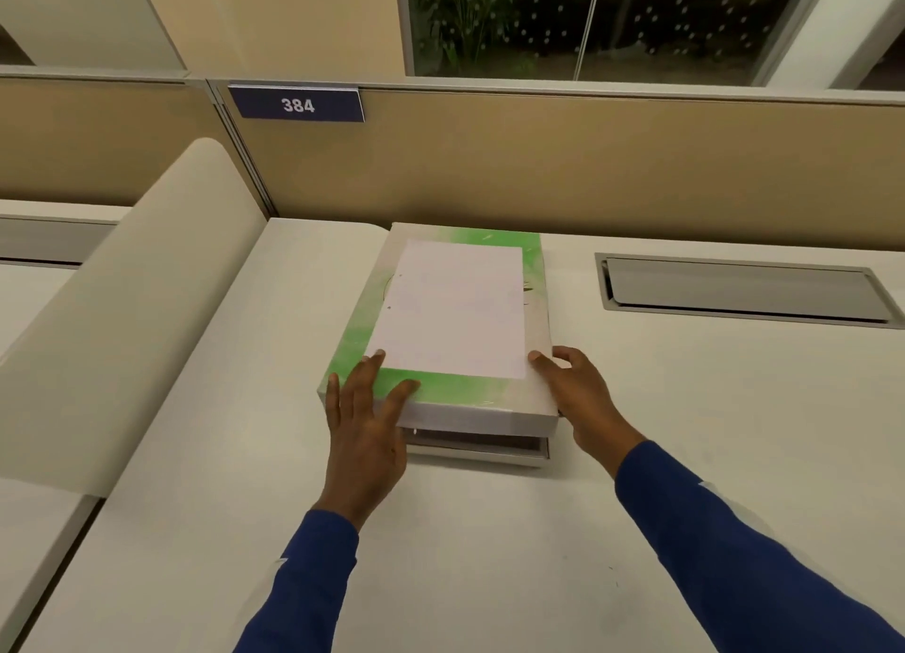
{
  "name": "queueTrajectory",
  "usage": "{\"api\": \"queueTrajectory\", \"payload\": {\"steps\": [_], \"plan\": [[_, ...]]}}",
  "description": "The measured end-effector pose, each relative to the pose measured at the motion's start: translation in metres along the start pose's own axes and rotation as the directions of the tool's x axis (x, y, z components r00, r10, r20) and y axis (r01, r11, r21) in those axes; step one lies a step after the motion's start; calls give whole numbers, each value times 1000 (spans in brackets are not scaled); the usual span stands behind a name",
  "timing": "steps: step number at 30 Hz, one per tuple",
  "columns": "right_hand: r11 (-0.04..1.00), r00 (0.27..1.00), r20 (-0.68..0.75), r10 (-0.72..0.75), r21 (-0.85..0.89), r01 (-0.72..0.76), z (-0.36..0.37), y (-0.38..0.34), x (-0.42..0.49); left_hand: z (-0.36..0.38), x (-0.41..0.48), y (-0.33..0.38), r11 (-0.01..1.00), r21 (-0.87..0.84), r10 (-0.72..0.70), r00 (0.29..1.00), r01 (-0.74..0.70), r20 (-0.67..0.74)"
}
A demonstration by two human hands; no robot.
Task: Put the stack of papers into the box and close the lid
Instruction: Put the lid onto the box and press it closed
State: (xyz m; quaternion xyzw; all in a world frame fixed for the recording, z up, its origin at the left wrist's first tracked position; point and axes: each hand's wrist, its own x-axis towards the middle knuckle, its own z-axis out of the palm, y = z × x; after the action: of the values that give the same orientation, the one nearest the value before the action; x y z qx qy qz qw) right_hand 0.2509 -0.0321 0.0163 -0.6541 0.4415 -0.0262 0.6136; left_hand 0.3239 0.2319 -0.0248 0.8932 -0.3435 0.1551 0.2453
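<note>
A flat cardboard box stands on the white desk (489, 554), its green and white lid (440, 394) on top. A white stack of papers (455, 309) lies on the lid, outside the box. At the near edge a dark gap shows between the lid and the box base (482, 450). My left hand (365, 427) lies flat on the lid's near left corner, fingers spread, fingertips touching the papers' corner. My right hand (583, 397) holds the lid's near right corner, thumb on top and fingers down the side.
A recessed metal cable hatch (744, 290) sits in the desk to the right of the box. A tan partition (587, 172) with a "384" sign (297, 105) closes the back. A curved beige divider (122, 309) borders the desk on the left.
</note>
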Motion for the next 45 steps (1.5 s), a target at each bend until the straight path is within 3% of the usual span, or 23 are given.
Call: {"api": "queueTrajectory", "payload": {"steps": [3, 5, 8, 11, 27, 33, 45], "plan": [[987, 996, -60, -65, -149, 56, 2, 11, -4, -5, -4, -4, 996, 8, -93, 994, 93, 59], [955, 988, -74, -137, -275, 112, 4, 19, -7, -6, -8, -5, 968, -68, -236, 969, 241, 67], [908, 973, -82, -216, -385, 169, 7, 29, -12, -5, -12, -1, 808, -273, -518, 850, 522, 90], [894, 969, -73, -237, -405, 189, 12, 37, -15, -7, -11, 3, 630, -464, -650, 750, 623, 124], [842, 961, -100, -256, -511, 171, 30, 68, -22, -2, -24, -3, 686, -412, -631, 773, 599, 73], [788, 928, -87, -361, -561, 254, 35, 72, -22, 12, -31, -8, 699, -386, -625, 776, 602, 79], [749, 946, -87, -313, -635, 189, 36, 68, -15, 25, -31, -14, 747, -269, -602, 790, 608, 115]]}}
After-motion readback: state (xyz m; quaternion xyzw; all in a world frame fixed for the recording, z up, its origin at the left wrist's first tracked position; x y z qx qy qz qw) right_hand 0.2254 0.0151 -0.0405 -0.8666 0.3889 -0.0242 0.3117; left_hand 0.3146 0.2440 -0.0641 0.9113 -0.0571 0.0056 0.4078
